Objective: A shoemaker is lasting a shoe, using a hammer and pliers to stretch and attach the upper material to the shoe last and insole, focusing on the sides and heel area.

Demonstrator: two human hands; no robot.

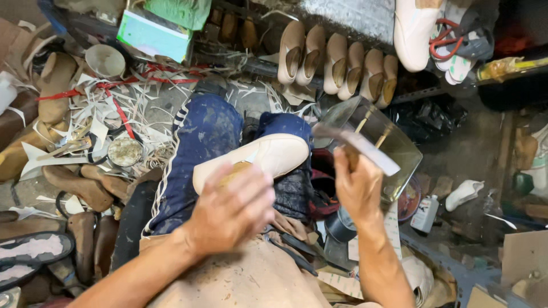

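— Cream shoe (pixel 268 157) across the lap on blue trousers (pixel 200 148), left hand (pixel 231 208) clamped over its heel?
— Yes. Right hand (pixel 357 185) fisted round a raised hammer (pixel 357 145). Best: firm hold, short square taps, fingers off the strike spot.

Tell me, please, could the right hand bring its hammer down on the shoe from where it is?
Probably yes: the right hand holds the hammer raised beside the shoe, with nothing between them; the left hand steadies the shoe's near end.
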